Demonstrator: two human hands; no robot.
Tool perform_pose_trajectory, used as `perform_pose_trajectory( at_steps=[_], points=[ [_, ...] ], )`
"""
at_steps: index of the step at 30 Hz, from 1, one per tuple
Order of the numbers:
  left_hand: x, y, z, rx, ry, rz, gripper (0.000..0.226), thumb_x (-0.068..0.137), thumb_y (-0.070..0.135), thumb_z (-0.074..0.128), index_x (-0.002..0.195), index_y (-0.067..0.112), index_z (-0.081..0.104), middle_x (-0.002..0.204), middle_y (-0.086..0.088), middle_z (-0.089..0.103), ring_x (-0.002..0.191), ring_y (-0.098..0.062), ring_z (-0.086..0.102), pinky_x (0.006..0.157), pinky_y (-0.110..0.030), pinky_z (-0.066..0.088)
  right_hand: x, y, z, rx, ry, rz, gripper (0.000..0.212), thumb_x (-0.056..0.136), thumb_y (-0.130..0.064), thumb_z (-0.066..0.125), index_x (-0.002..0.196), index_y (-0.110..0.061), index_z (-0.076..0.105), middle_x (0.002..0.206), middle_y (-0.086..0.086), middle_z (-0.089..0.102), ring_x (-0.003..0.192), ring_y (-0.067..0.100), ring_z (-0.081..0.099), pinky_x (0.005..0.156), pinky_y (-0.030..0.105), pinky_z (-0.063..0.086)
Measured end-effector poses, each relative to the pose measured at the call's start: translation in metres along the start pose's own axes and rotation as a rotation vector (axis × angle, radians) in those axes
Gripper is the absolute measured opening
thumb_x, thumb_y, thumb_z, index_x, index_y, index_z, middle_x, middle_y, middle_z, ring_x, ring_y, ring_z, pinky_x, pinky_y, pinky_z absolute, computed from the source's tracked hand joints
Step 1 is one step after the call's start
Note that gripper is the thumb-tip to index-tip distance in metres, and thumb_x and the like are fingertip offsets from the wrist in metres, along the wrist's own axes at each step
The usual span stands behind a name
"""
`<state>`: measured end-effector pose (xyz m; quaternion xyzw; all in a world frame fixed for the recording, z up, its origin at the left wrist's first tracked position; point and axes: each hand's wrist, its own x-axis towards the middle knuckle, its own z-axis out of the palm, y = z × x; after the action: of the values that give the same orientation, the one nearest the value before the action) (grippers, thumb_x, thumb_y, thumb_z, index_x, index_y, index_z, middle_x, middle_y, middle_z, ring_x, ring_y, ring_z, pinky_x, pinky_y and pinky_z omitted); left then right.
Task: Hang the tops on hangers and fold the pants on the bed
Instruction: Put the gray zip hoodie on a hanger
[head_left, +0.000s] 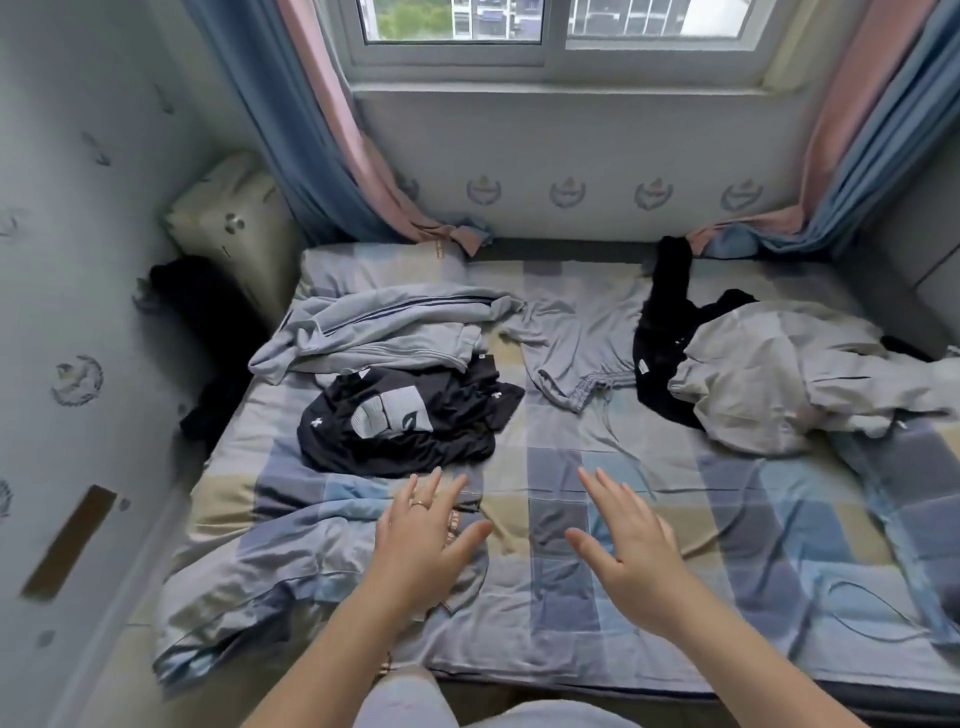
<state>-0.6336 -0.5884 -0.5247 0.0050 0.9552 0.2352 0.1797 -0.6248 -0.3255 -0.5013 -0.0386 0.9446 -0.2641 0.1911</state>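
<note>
Clothes lie scattered on the checked bed (753, 545). A black top with a grey print (400, 421) is crumpled left of centre, just beyond my left hand (423, 535). Behind it lies a grey garment with dark side stripes (374, 332). Grey drawstring shorts (576, 348) lie in the middle, a black garment (665, 332) to their right, and a light grey garment (779, 374) at the far right. My right hand (631, 545) hovers over bare sheet. The fingers of both hands are spread and hold nothing. No hanger is in view.
A beige cushion (234, 228) and a dark garment (208, 332) sit in the gap between the bed and the left wall. Blue and pink curtains (332, 156) hang at both sides of the window and touch the bed's far edge.
</note>
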Motion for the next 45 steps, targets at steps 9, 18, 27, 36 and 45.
perform_pose_trajectory(
  at_steps=[9,18,27,36,45],
  points=[
    [0.125,-0.052,-0.024,-0.032,-0.049,0.002,0.067,0.096,0.069,0.036,0.155,0.043,0.023,0.167,0.012,0.011,0.153,-0.012,-0.002,0.119,-0.045,0.01,0.119,-0.019,0.003,-0.021,0.015,0.015,0.067,0.098,-0.063,0.032,0.154,-0.05,-0.003,0.165,-0.022,-0.003,0.152,0.006,-0.007,0.121,0.042,0.004],
    [0.325,-0.216,-0.046,0.047,-0.226,0.032,0.068,0.094,0.072,0.034,0.155,0.044,0.02,0.167,0.011,0.01,0.153,-0.014,-0.003,0.12,-0.046,0.011,0.351,-0.055,0.094,-0.025,0.002,0.157,0.068,0.1,-0.06,0.033,0.156,-0.046,-0.002,0.166,-0.017,-0.001,0.154,0.012,-0.002,0.122,0.043,0.008],
    [0.541,-0.271,0.013,0.083,-0.324,0.115,0.069,0.095,0.063,0.046,0.155,0.04,0.021,0.168,0.003,0.009,0.154,-0.02,-0.001,0.121,-0.045,0.013,0.541,-0.013,0.159,-0.014,-0.081,0.366,0.066,0.101,-0.054,0.041,0.157,-0.043,0.009,0.165,-0.013,0.015,0.152,0.013,0.013,0.118,0.046,0.02],
    [0.763,-0.285,0.108,0.454,-0.037,0.255,0.086,0.072,0.091,0.044,0.144,0.047,0.027,0.163,0.0,0.023,0.141,-0.042,0.028,0.11,-0.058,0.027,0.707,0.059,0.238,0.143,-0.036,0.386,0.069,0.098,-0.042,0.055,0.156,-0.041,0.018,0.154,-0.006,0.041,0.13,0.021,0.047,0.097,0.031,0.037],
    [0.801,-0.344,0.174,0.316,0.151,0.374,0.073,0.085,0.067,0.033,0.149,0.034,0.042,0.157,-0.001,0.04,0.146,-0.045,0.022,0.115,-0.067,0.01,0.822,0.087,0.271,0.199,0.038,0.178,0.078,0.095,-0.008,0.051,0.153,-0.05,0.021,0.142,-0.004,0.048,0.123,0.019,0.052,0.105,0.035,0.042]
  ],
)
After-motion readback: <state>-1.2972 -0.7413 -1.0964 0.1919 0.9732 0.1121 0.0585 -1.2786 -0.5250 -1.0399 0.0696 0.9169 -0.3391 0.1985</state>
